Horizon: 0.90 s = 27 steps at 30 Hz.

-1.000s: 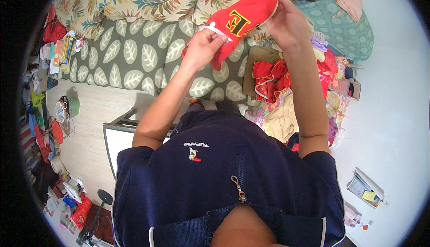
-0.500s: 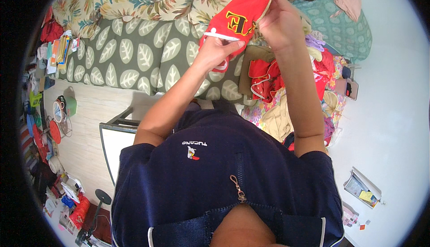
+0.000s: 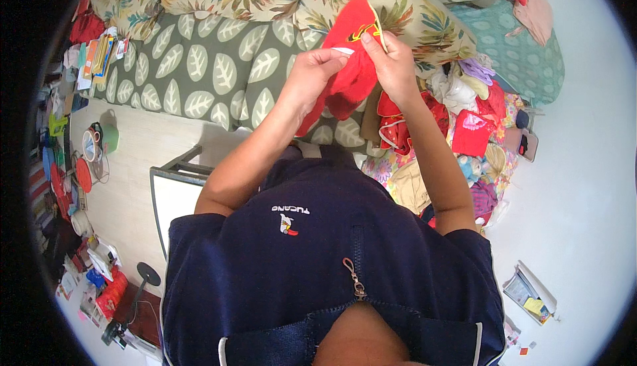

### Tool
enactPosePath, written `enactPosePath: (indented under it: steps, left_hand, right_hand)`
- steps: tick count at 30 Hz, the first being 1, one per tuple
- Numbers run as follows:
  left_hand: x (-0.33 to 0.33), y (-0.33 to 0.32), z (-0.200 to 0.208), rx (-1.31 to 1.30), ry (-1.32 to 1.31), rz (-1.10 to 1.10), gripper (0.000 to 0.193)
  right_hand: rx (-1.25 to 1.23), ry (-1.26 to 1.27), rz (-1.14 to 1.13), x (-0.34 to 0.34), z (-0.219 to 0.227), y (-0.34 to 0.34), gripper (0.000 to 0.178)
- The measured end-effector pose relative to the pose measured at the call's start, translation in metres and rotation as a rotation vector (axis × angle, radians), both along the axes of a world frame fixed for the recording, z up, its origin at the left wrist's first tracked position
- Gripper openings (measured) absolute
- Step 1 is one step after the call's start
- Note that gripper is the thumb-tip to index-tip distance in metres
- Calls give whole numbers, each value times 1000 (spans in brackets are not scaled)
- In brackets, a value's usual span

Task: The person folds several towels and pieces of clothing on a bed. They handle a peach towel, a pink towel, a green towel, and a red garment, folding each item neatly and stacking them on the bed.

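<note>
Above the sofa I hold up a small red garment [image 3: 353,77] with yellow-edged embroidery, yellow trim and a white edge. My left hand [image 3: 310,77] pinches it at the white edge, thumb and fingers closed. On its other side, my right hand [image 3: 393,67] grips the yellow-trimmed edge, with the thumb over the embroidery. The cloth hangs below both hands in folds, so its full shape is hidden and I cannot tell what kind of garment it is.
Behind the hands stretches a sofa [image 3: 199,67] with a leaf-patterned cover. More red clothes [image 3: 396,130] and a beige cloth [image 3: 410,187] lie in a pile by my right forearm. A white-topped table [image 3: 174,200] stands at my left. Papers and folders [image 3: 99,57] sit at the sofa's far left end.
The garment has come lower and now folds over, so less of its embroidery shows. My right hand has moved down and left, nearer my left hand.
</note>
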State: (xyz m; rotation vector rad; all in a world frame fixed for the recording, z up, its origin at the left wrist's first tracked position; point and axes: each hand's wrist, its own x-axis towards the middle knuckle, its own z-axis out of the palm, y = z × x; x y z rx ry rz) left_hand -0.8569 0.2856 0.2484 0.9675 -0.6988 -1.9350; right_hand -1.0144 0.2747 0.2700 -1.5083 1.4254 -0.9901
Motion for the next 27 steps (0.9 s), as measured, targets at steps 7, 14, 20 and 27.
enactPosePath:
  steps: [7, 14, 20, 27]
  left_hand:
    - [3, 6, -20, 134, 120, 40, 15]
    - [13, 3, -30, 161, 110, -50, 13]
    - [9, -1, -32, 11, -86, -39, 8]
    - [4, -5, -68, -229, -380, -36, 8]
  right_hand:
    - [-187, 143, 24, 8, -15, 3, 16]
    - [-225, 95, 35, 19, -16, 2, 12]
    - [-232, 215, 46, 23, -12, 0, 13]
    - [-307, 337, 41, 20, -25, -4, 27]
